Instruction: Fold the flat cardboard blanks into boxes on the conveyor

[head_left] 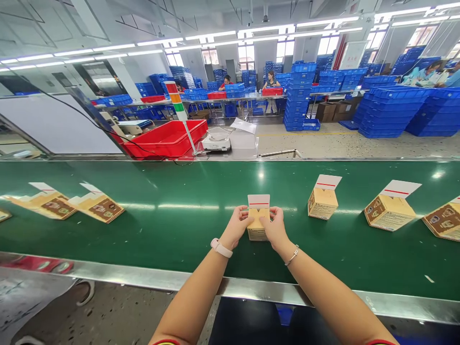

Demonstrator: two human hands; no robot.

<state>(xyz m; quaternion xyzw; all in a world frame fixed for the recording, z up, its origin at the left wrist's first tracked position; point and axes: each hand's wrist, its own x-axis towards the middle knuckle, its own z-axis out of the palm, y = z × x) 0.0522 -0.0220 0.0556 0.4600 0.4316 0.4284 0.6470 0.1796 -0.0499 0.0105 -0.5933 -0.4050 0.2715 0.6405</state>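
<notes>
Left hand (236, 225) and right hand (276, 227) hold the box (258, 225) between them, straight ahead at 12 o'clock, over the belt (187, 244). Pressing too hard could dent it; uneven pressure could skew the raised flap (258, 200).

The left hand (235, 225) and the right hand (276, 231) occupy both sides of the middle box (258, 234), and its raised flap (258, 201) obstructs the approach from behind. Between the left hand and the pair of cartons (107, 209), the green belt (168, 237) offers wide free room; these cartons lie so near each other that hardly any passage is seen. To the right, a smaller gap is open until the single box (323, 204). After it, one more gap, then the two rightmost boxes (390, 213) almost meet. Along the far rim (230, 159) a strip is free; beyond it stand the red crate (167, 139) and signal lamp (178, 104). Both forearms (197, 287) cross the near edge.
</notes>
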